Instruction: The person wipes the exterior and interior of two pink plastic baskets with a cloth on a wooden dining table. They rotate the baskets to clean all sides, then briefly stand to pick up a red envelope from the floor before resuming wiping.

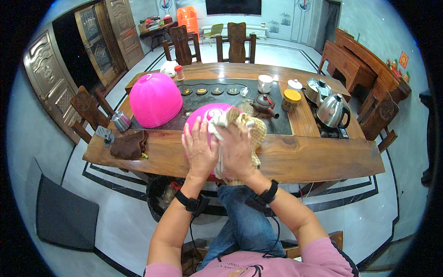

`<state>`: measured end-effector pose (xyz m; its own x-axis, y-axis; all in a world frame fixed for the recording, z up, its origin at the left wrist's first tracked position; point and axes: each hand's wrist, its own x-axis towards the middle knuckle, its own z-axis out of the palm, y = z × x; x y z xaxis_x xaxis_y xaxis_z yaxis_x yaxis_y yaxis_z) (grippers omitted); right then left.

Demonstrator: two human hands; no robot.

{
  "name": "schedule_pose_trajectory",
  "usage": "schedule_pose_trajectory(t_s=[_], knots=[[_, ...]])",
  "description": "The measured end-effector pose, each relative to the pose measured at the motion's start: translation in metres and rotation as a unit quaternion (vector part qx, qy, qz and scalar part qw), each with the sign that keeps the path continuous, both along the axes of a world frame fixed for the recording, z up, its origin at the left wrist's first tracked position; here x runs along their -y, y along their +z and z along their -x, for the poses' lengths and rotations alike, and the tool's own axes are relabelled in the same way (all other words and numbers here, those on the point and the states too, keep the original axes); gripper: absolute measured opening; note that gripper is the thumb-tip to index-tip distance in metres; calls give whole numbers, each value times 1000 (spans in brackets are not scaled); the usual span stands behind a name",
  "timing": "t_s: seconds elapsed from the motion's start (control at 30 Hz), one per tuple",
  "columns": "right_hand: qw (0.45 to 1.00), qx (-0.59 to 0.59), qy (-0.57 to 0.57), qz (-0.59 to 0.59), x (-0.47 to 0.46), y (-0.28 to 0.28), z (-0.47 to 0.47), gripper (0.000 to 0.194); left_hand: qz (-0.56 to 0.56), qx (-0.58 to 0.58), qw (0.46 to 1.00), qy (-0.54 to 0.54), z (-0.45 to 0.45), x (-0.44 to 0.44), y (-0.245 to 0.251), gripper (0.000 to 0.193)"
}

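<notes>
My left hand lies spread against the near left side of a pink plastic dome, fingers pointing away from me. In my right hand is a crumpled cream-and-yellow checked cloth, pressed onto the dome's right side. That hand is blurred, and the cloth hides much of the dome. The dome sits at the table's near edge, partly over the dark tea tray. A larger pink ribbed plastic dome stands rim down to the left, apart from my hands.
Close beyond the cloth stands a dark teapot. A yellow-lidded jar, white mug and steel kettle are farther right. Brown cloth and a metal cup lie left on the wooden table. A bin stands below.
</notes>
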<state>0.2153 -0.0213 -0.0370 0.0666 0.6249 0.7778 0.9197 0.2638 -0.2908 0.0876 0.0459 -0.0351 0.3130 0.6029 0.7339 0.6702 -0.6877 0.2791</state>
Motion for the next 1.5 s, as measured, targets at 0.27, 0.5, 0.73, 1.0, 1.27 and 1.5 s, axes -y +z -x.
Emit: schedule_pose_trajectory(t_s=[0.27,0.5,0.73,1.0,1.27,1.5], knots=[[893,-439,-70,74,-69,-44,-93,45,-6,-22,1000,15,-3,1,0,56],[799,-581,-54,145,-86,-58,-105,55,31,-14,999,-19,7,-6,5,60],[937,-337,-86,23,-25,2,-3,50,16,16,999,-30,9,-23,7,64],[986,-164,-15,24,-27,-18,-23,30,-10,-29,999,44,10,-8,4,62],[873,-467,-58,127,-98,-86,-116,40,36,-57,997,-47,41,-12,32,51],[807,-578,-54,103,-57,-21,-57,44,-18,53,997,-51,17,-5,4,49]])
